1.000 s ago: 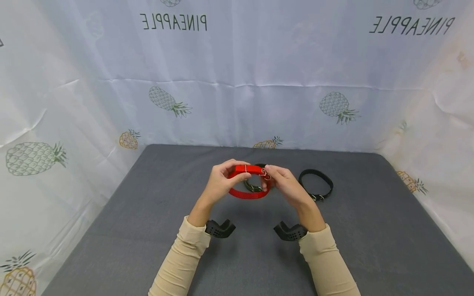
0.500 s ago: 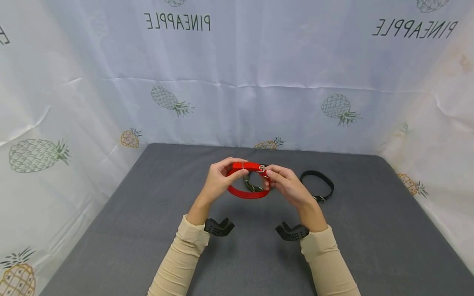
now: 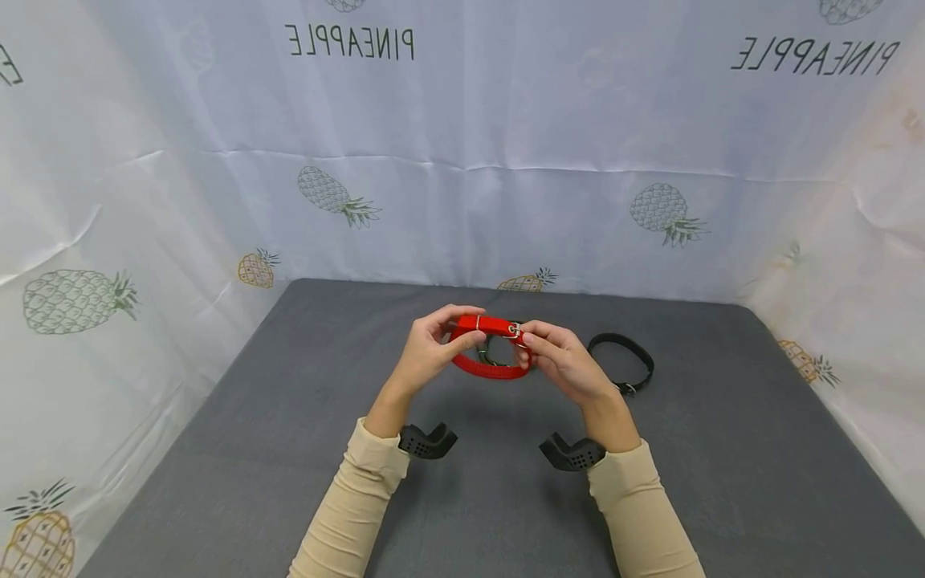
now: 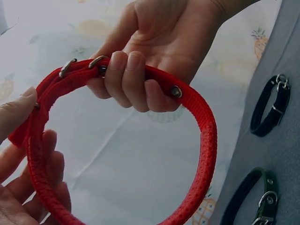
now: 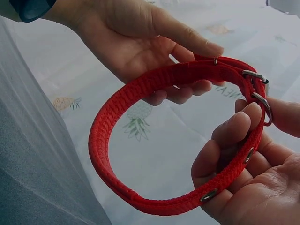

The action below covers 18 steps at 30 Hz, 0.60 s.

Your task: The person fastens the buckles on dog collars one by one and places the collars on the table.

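Observation:
Both hands hold a red padded collar [image 3: 491, 324] up above the table, buckled into a loop. My left hand [image 3: 422, 353] pinches the doubled strap beside its metal keeper, thumb on the outer face, other fingers inside the loop. My right hand [image 3: 567, 365] curls its fingers round the strap just past the buckle [image 5: 255, 76] and the D-ring [image 5: 263, 108]. Eyelets [image 5: 208, 195] show along the strap on the right-hand side. In the left wrist view the strap's free end [image 4: 19, 135] sticks out beyond the left thumb.
On the grey table [image 3: 275, 449], a dark green collar [image 4: 269, 190] lies behind the red one, partly covered by it in the head view. A black collar [image 3: 639, 350] lies farther right. A pineapple-print curtain [image 3: 462, 217] stands behind and at both sides.
The red collar has tilted, its lower side rising a little between the hands. My right fingers have shifted slightly at the buckle end. Both hands keep their hold.

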{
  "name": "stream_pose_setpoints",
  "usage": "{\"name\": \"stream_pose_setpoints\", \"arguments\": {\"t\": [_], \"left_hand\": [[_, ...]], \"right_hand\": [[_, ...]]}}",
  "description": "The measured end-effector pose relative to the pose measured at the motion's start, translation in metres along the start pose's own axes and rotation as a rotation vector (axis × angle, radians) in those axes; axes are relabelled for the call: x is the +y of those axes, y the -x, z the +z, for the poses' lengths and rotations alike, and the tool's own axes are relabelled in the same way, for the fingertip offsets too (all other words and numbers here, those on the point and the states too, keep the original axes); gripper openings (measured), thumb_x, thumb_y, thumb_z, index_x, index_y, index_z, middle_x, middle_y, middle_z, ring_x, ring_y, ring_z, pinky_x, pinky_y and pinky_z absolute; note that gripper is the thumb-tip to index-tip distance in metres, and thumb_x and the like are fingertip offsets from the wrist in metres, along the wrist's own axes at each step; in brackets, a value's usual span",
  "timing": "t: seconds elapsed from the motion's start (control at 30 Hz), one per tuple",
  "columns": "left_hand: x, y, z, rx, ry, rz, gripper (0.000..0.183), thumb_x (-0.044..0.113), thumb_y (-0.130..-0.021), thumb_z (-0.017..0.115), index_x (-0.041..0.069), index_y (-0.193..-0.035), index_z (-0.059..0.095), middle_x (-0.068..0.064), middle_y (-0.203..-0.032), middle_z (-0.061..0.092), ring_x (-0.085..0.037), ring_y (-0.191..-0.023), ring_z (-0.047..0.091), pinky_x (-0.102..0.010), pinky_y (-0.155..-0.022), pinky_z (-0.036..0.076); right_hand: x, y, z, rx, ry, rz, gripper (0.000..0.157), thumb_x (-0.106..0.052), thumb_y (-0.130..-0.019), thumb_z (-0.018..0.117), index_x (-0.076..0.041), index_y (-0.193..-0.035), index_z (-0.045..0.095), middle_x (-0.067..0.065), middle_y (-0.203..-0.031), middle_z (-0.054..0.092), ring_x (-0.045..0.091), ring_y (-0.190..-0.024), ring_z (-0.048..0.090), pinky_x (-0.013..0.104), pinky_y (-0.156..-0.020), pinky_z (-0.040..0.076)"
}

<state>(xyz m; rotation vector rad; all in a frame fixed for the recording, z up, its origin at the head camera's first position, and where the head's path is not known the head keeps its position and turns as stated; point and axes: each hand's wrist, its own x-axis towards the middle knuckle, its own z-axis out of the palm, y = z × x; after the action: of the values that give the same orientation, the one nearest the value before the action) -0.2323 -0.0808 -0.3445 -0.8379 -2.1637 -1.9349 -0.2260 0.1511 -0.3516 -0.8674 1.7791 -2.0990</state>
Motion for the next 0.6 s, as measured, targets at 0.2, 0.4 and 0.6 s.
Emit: {"name": "stream_pose_setpoints", "arguments": {"t": [0.2, 0.4, 0.6], "left_hand": [[0.001, 0.0, -0.006, 0.066, 0.005, 0.018, 0.033, 0.009, -0.09, 0.067, -0.004, -0.12, 0.062, -0.024, -0.12, 0.063, -0.003, -0.098, 0.061, -0.024, -0.085, 0.055], [0.002, 0.0, -0.016, 0.148, 0.066, 0.032, 0.028, 0.007, -0.093, 0.062, -0.008, -0.117, 0.061, 0.006, -0.107, 0.069, -0.003, -0.098, 0.064, -0.019, -0.091, 0.054], [0.006, 0.001, -0.022, 0.183, 0.109, 0.093, 0.024, 0.006, -0.094, 0.059, -0.009, -0.112, 0.062, 0.014, -0.094, 0.068, -0.005, -0.09, 0.066, -0.02, -0.09, 0.055]], "right_hand": [[0.001, 0.0, -0.001, 0.015, -0.013, -0.005, 0.02, -0.011, -0.103, 0.041, -0.014, -0.099, 0.06, -0.005, -0.078, 0.052, 0.01, -0.072, 0.047, 0.023, -0.07, 0.043], [0.003, -0.001, -0.001, 0.036, 0.001, 0.013, 0.018, -0.012, -0.103, 0.041, -0.013, -0.1, 0.059, -0.005, -0.077, 0.052, 0.01, -0.072, 0.048, 0.025, -0.07, 0.043], [0.009, -0.005, 0.002, 0.076, 0.068, 0.067, 0.014, -0.017, -0.102, 0.046, -0.016, -0.101, 0.06, -0.006, -0.079, 0.055, 0.008, -0.074, 0.051, 0.023, -0.071, 0.046]]}}
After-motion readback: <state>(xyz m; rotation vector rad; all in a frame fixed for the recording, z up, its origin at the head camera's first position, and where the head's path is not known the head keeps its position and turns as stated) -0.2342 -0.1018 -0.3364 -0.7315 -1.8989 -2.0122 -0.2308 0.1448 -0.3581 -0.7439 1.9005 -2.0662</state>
